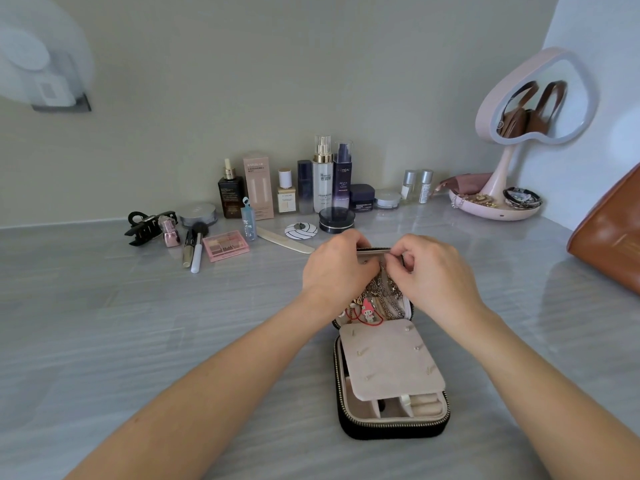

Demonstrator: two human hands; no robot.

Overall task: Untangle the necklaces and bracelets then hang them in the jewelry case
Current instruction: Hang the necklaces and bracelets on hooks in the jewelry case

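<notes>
Necklaces (384, 296): tangled heap in far half of open jewelry case (391, 424) on tabletop (173, 341), strands running far-to-near, just nearward of both grips | left hand (337, 268): curled at far rim, fingertips hidden, grip unreadable | right hand (434, 275): narrow pinch, seemingly on a chain end | hooks hidden behind both hands
</notes>
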